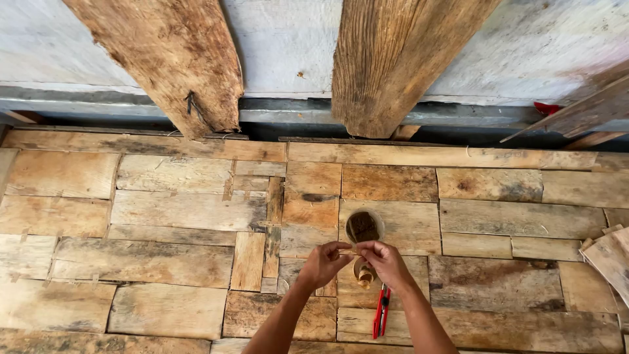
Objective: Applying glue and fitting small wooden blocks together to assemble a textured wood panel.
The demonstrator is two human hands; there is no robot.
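Fingers [342, 248] of both hands are pinching a thin stick [354, 250] by its ends, left hand [322, 263] and right hand [386, 262] meeting above a small cup [362, 274]. It is probably light, stiff and brittle; the ends look the safest grip. Beyond are lying a round dish [364, 227], red cutters [381, 311] and the plank tabletop [170, 262].

Patchwork wooden plank floor [164, 262], two leaning weathered boards [170, 59], grey wall [282, 39]

Thin stick [354, 249] betw. hands too small to identify; forearms, 2 leaning planks [177, 59] cut by frame edges.
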